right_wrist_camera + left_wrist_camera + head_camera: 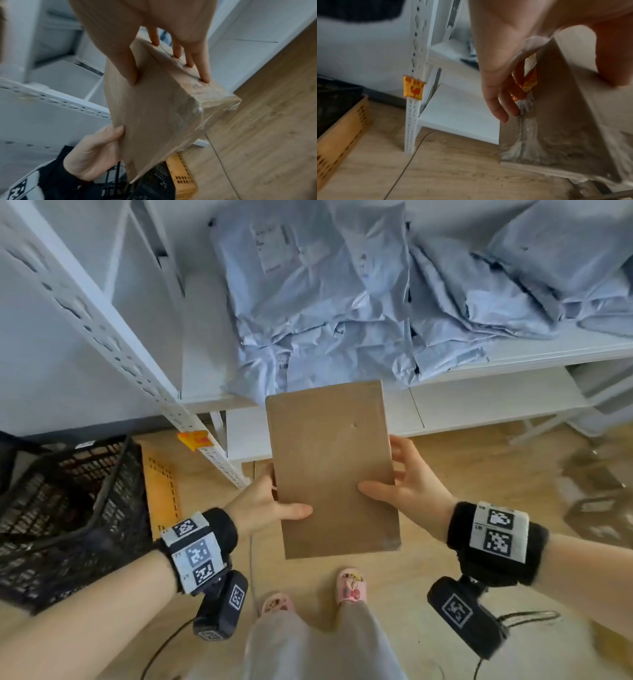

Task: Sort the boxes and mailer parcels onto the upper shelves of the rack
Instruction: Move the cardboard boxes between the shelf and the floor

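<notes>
A flat brown cardboard box (330,467) is held in the air in front of the white rack (113,320), below its shelf of parcels. My left hand (270,505) grips its left edge, thumb on top and fingers underneath. My right hand (407,477) grips the right edge the same way. The left wrist view shows the box (556,128) from below, with torn tape and an orange label, and my left hand (498,81) on it. In the right wrist view my right hand (154,44) clasps the box (154,115). Several grey mailer parcels (325,302) lie piled on the shelf.
A black mesh crate (65,515) and a yellow crate (161,491) stand on the wooden floor at the left. The rack's lower shelves (479,402) are bare. An orange tag (193,438) sticks on the rack's front post. My feet in pink slippers (349,583) stand below the box.
</notes>
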`<state>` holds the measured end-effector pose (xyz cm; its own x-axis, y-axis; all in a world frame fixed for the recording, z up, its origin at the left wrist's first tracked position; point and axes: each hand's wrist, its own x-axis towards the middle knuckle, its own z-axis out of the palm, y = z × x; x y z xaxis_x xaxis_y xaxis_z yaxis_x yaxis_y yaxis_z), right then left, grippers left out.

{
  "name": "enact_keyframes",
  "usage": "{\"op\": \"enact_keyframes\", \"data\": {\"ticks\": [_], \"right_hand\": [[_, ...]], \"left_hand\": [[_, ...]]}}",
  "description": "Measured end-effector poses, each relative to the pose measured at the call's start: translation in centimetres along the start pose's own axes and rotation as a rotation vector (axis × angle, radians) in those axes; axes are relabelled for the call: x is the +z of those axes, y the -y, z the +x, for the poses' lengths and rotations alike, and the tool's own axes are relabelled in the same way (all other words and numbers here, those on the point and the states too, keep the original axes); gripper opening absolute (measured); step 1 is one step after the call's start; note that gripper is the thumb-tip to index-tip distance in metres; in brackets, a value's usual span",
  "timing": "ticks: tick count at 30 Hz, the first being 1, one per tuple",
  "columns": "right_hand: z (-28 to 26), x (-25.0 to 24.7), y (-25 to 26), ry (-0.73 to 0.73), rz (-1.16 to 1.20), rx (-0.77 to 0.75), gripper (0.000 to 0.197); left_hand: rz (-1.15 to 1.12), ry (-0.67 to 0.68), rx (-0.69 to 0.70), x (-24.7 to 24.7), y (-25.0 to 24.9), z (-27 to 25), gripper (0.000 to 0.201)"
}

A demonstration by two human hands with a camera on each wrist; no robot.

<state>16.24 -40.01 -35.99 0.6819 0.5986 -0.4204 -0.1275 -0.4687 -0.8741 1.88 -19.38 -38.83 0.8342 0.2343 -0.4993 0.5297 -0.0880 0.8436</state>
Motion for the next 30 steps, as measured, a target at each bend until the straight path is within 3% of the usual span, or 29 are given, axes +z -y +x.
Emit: {"op": "enact_keyframes", "data": {"ticks": [4, 11, 15, 22, 28, 30], "right_hand": [[4.8, 1.1, -6.5, 0.066, -0.002, 0.117, 0.088], [14.0, 5.8, -20.5, 0.144, 0.06, 0.274, 0.08], [20.0, 9.9, -29.9, 0.123, 0.109, 0.322, 0.08], [31.8, 17.9, -44.8, 0.12, 0.188, 0.372, 0.078], [42.4, 22.9, -53.2, 0.144, 0.216, 0.317, 0.081], [45.3, 24.0, -55.0, 0.157, 0.211, 0.281, 0.082]], "left_hand": [[-0.023, -0.011, -0.142, 2.3, 6.1, 4.1, 0.073], [-0.065, -0.02, -0.311, 4.7, 19.2, 12.0, 0.057], [-0.07, -0.042, -0.34, 5.2, 27.7, 17.4, 0.051], [-0.063, -0.163, -0.387, 4.3, 43.3, 27.3, 0.084], [-0.176, -0.231, -0.318, 3.1, 54.3, 36.1, 0.075], [-0.195, -0.24, -0.294, 2.8, 56.9, 38.6, 0.082]]}}
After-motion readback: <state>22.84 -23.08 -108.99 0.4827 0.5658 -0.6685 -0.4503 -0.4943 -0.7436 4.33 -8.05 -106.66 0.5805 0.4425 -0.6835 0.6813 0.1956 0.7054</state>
